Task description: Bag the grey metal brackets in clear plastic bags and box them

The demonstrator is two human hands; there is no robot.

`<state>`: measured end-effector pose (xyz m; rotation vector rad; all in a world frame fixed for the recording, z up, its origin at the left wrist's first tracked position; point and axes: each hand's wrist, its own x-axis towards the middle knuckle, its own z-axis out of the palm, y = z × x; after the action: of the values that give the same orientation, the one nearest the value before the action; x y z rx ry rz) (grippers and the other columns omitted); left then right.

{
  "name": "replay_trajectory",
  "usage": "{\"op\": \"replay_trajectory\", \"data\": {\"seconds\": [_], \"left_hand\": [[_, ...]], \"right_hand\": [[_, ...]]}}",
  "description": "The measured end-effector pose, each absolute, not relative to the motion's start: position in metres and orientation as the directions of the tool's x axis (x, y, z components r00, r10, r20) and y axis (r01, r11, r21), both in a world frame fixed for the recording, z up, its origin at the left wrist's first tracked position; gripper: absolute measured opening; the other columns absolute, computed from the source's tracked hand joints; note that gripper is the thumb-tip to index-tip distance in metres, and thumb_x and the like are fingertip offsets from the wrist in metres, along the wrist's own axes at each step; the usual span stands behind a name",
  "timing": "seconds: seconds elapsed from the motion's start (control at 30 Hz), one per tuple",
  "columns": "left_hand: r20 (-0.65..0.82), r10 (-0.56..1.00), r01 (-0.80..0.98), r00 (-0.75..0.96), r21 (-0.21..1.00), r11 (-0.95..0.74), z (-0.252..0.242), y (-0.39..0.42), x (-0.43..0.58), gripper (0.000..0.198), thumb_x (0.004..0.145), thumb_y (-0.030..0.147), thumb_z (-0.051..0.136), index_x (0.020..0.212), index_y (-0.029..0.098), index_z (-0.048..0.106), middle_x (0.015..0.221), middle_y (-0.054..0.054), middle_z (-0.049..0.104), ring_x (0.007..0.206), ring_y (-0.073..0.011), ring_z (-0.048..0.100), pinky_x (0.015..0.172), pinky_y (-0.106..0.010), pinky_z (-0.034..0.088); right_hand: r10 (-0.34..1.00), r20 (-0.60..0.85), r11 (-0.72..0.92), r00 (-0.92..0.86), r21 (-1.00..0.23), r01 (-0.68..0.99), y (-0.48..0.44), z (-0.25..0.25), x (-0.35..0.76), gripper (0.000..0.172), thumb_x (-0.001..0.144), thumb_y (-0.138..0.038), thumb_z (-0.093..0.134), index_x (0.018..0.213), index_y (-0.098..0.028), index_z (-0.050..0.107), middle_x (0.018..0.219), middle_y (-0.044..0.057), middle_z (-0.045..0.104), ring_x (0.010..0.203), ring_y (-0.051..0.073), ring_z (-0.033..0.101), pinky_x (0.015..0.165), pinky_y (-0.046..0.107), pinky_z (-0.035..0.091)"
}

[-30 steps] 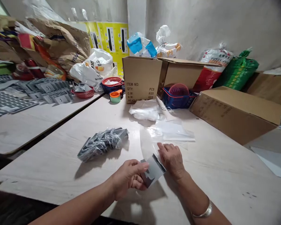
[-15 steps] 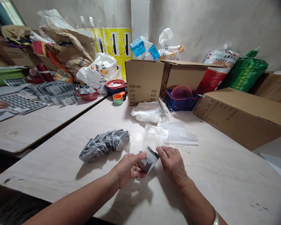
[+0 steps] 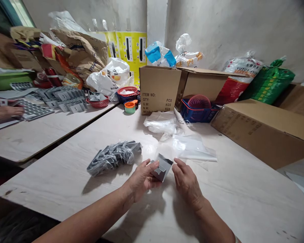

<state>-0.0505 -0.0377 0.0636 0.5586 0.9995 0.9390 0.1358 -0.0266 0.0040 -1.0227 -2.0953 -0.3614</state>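
Note:
My left hand (image 3: 143, 179) grips a folded grey card piece (image 3: 161, 168) with a cut-out shape, thumb on its face and fingers underneath. Close by the card's right edge is my right hand (image 3: 188, 184), its fingers loosely bent and slightly apart, with a small gap to the card. Thin clear plastic (image 3: 164, 146) lies just behind the card; whether it touches the card I cannot tell. To the left lies a row of grey pieces in clear bags (image 3: 114, 158). Flat clear bags (image 3: 195, 147) rest beyond my right hand.
Crumpled plastic (image 3: 162, 122) lies before an upright carton (image 3: 159, 87). A blue basket (image 3: 196, 113) and a large carton (image 3: 263, 131) stand at right. An orange-and-green tape roll (image 3: 129, 107) sits behind. At left, another person's hands (image 3: 6, 111) work beside grey cards (image 3: 66, 96).
My right hand has come away from the card's edge. The card has turned more face-up in my left hand, and the clear plastic behind it sits lower. The other person's hands have moved further into view.

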Motion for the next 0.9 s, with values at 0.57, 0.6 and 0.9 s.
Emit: {"op": "replay_trajectory", "data": {"seconds": [0.57,0.6,0.9], "left_hand": [[-0.4,0.893,-0.391,0.208,0.802,0.451,0.055,-0.036,-0.043,0.039,0.066,0.041,0.072,0.085,0.013,0.052,0.077,-0.008,0.062,0.068,-0.0157,0.058,0.068,-0.033,0.048],[-0.408,0.893,-0.381,0.19,0.807,0.45,0.054,-0.037,-0.042,0.041,0.064,0.04,0.074,0.085,0.013,0.051,0.078,-0.008,0.062,0.068,-0.0162,0.059,0.067,-0.033,0.048],[-0.357,0.9,-0.287,0.25,0.861,0.421,0.059,-0.047,-0.036,0.04,0.063,0.04,0.074,0.081,0.012,0.052,0.074,-0.007,0.063,0.069,-0.0163,0.062,0.071,-0.037,0.051]], "right_hand": [[0.836,0.507,0.549,-0.209,-0.773,0.318,-0.044,0.014,0.12,0.041,0.079,-0.013,0.043,0.119,-0.023,0.04,0.088,0.002,0.058,0.073,0.014,0.057,0.069,0.026,0.049],[0.858,0.466,0.513,-0.216,-0.802,0.306,-0.045,0.015,0.119,0.046,0.078,-0.014,0.045,0.123,-0.023,0.038,0.088,0.002,0.058,0.072,0.013,0.057,0.068,0.026,0.049],[0.94,0.318,0.336,-0.122,-0.925,0.178,-0.034,0.014,0.131,0.019,0.083,-0.028,0.051,0.096,-0.02,0.064,0.088,0.003,0.063,0.079,0.016,0.056,0.072,0.028,0.044]]}}
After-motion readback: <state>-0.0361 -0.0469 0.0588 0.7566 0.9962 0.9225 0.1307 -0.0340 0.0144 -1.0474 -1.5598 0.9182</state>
